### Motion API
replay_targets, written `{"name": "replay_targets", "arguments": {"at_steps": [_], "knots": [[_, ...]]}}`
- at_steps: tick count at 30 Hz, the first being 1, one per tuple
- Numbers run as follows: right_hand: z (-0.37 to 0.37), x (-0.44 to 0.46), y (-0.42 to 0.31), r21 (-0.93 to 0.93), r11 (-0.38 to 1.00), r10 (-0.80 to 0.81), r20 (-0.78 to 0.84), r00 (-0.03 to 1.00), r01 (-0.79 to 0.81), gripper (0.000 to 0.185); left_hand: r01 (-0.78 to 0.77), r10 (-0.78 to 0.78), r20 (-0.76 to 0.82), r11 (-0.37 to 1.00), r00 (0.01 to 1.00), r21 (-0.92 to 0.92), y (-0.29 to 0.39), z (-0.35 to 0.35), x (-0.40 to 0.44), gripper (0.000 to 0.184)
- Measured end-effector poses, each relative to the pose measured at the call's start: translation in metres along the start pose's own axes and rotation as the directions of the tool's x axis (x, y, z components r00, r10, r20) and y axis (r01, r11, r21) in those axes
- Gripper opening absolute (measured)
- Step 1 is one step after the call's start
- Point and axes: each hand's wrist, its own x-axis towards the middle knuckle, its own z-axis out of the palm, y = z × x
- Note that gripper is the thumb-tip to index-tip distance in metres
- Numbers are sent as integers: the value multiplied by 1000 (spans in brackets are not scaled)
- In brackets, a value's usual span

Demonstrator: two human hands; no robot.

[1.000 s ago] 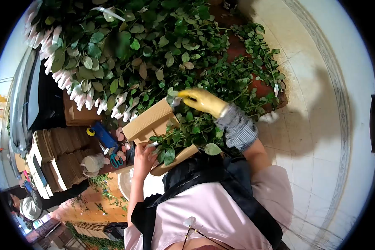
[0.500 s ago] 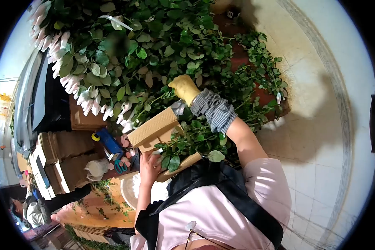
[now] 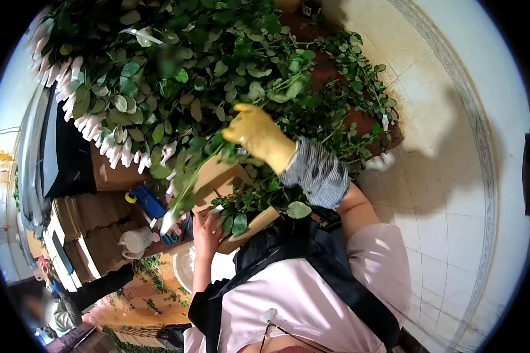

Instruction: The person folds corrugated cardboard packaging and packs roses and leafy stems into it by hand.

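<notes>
In a yellow glove, my right hand (image 3: 258,136) is closed on a leafy rose stem (image 3: 188,176), blurred by motion. Its pale, sleeve-covered bud (image 3: 169,222) points down and left, above the table clutter. My bare left hand (image 3: 207,234) is low at the left end of an opened corrugated cardboard wrap (image 3: 256,229), fingers bent. A white-tipped bud (image 3: 217,210) lies right at its fingertips; what the fingers grip is hidden. Leafy stems (image 3: 253,200) lie inside the wrap. Beyond my right hand spreads a big pile of roses (image 3: 212,65), pale buds (image 3: 121,150) toward the left.
Left of the wrap are a blue tape dispenser (image 3: 147,200), teal scissors (image 3: 169,238), a plastic cup (image 3: 136,240) and stacked cardboard sheets (image 3: 88,217). A white bucket (image 3: 184,270) stands below the table edge. Another person (image 3: 62,315) is at the far lower left.
My right hand has drawn a rose stem from the pile, its bud swinging down and left toward my left hand. The left hand stays by the wrap's end. The view has shifted slightly.
</notes>
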Motion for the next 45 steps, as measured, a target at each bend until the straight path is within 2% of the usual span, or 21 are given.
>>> {"name": "replay_targets", "arguments": {"at_steps": [1, 3, 10, 12, 14, 15, 18, 20, 21, 23, 25, 26, 29, 30, 31, 33, 37, 41, 42, 43, 45], "knots": [[37, -14, 28, 136, 969, 185, 141, 972, -205, 18, 4, -4, -1, 1000, 1000, -2, 0, 2, -1, 36], [64, -49, 59, 96, 975, 207, -80, 975, -199, 20, -5, 5, 3, 1000, 1000, 17, -2, 1, -1, 35], [-49, -65, 9, 125, 979, 156, 72, 985, -164, 40, 25, -27, -73, 999, 997, -34, -5, 6, -2, 57], [-36, -86, -6, 198, 967, 149, 83, 985, -163, 28, 21, -24, -55, 999, 998, -49, -14, 10, -7, 56], [11, -114, -15, 103, 967, 212, 188, 959, -234, 16, 200, -210, 129, 976, 969, 89, -18, 11, -11, 55], [35, -129, -16, 79, 973, 213, 72, 974, -219, 20, 186, -198, 141, 979, 970, 88, -15, 11, -9, 55], [73, -153, -17, 69, 944, 318, 79, 945, -324, 19, 20, -17, -18, 982, 1000, 186, -9, 5, -5, 55], [48, -140, -21, 14, 932, 363, 23, 932, -363, 21, 24, -17, -40, 986, 999, 166, -10, 5, -5, 55], [27, -130, -19, 84, 905, 405, 117, 907, -416, 25, 12, -5, -56, 991, 998, 134, -10, 6, -5, 55], [-6, -117, -11, 134, 925, 359, 3, 933, -356, 20, 37, -35, -19, 988, 999, 147, -7, 5, -5, 50], [-62, -90, -3, -47, 951, 309, 62, 949, -306, 19, 30, -31, -1, 968, 1000, 249, -28, 18, -14, 50], [-82, -82, 0, -54, 954, 287, -114, 951, -295, 22, 41, -41, -3, 970, 999, 240, -34, 22, -16, 52], [-85, -76, 27, -155, 929, 320, -128, 939, -337, 23, 14, -7, -60, 993, 998, 117, 1, 0, -2, 54], [-66, -82, 44, -179, 932, 293, -141, 946, -316, 24, -2, 11, -69, 993, 998, 122, 0, 1, -2, 54], [-48, -85, 60, -239, 908, 365, 42, 930, -346, 26, 8, 2, -80, 993, 997, 119, -1, 2, -2, 54], [20, -113, 82, -453, 730, 622, 129, 772, -512, 33, 26, -22, -35, 995, 999, 96, -3, 2, -3, 57], [45, -41, 72, -168, 911, 377, -28, 926, -376, 33, 19, -11, -73, 994, 997, 109, -4, 5, -4, 56], [143, -19, 102, -67, 924, 373, -59, 926, -377, 21, 24, -16, -72, 994, 997, 108, -1, 3, -3, 55], [123, 4, 94, -358, 878, 458, 440, 772, -317, 15, 24, -18, -73, 995, 997, 94, 2, 0, -3, 56], [116, 5, 84, -375, 857, 515, 597, 616, -353, 15, 28, -20, -79, 995, 997, 99, 1, 0, -3, 56], [125, -3, 72, -371, 903, 417, 636, 649, -216, 25, 16, -7, -86, 994, 996, 109, -2, 3, -3, 56]]}}
